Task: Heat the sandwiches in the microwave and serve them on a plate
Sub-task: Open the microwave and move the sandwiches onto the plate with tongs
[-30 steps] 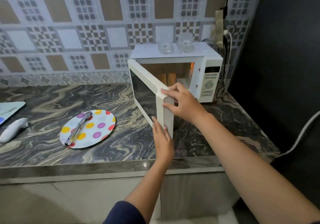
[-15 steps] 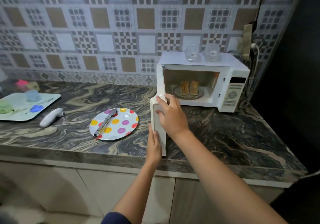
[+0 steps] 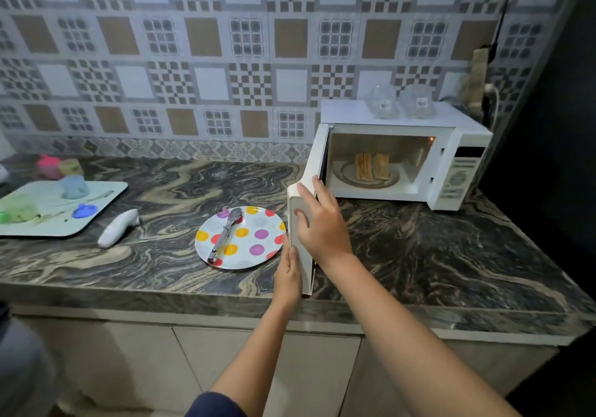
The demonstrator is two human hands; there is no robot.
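The two sandwiches (image 3: 372, 166) stand on edge, side by side, on the glass tray (image 3: 346, 180) inside the microwave (image 3: 348, 110), whose door (image 3: 314, 158) stands wide open, swung out toward the person. They look toasted: light, fairly stiff in the crust, but I'd guess hot, soft in the middle and liable to shed filling. A gentle pinch across the flat faces seems the way to take them. The tongs (image 3: 224, 234) lying across the spotted plate (image 3: 264, 249) on the desk (image 3: 419, 249), just left of the door, look meant for that. The right hand (image 3: 321, 223) has its grip closed over the door's free edge, fingers curled round it and thumb pressed to the edge face. The left hand (image 3: 287, 274) has its grip slack and flat, fingers straight, laid against the lower part of that same edge and holding nothing. The door looks light and rigid, so it should need little force. Neither hand is near the sandwiches yet
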